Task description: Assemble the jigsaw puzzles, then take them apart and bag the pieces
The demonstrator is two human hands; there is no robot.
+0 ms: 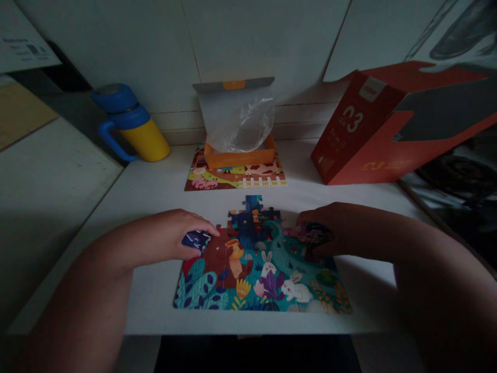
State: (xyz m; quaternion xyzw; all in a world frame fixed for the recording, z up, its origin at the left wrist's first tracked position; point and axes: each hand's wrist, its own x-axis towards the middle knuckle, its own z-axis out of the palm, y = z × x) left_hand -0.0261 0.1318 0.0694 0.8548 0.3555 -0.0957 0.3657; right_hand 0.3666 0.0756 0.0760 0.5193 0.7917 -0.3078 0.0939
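A partly assembled jigsaw puzzle [248, 269] lies on the white table, showing white rabbits, a dog-like animal and blue-green plants. Its top edge is uneven, with a narrow column of pieces rising in the middle. My left hand [176, 235] is at the puzzle's upper left, thumb and fingers curled around a dark blue puzzle piece [196, 241] with white lines. At the upper right, my right hand [337, 228] closes around a dark puzzle piece [315, 233] with purplish markings. Shadow and fingers hide part of that piece, and I cannot tell whether either hand holds more than one.
Behind the puzzle, an open orange box [240, 158] with clear plastic film [252, 127] stands on a farm picture sheet [225, 180]. A blue and yellow jug [142, 132] is at back left. A large red-orange box [373, 129] stands at back right.
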